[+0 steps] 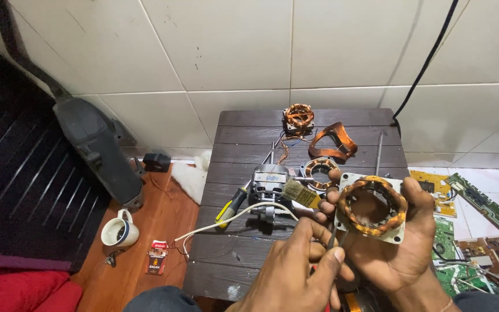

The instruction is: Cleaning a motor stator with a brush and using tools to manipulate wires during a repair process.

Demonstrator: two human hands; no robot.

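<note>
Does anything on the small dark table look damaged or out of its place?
Yes. A loose copper coil lies bent out of shape near the table's back edge, outside any stator. Circuit boards lie scattered on the floor at right.

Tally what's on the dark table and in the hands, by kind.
Wound stators: 3 (one in the right hand at, one at, one at)
Loose copper coil: 1
Motor body: 1
Screwdriver: 1
Brush, in the left hand: 1
Total: 7
</note>
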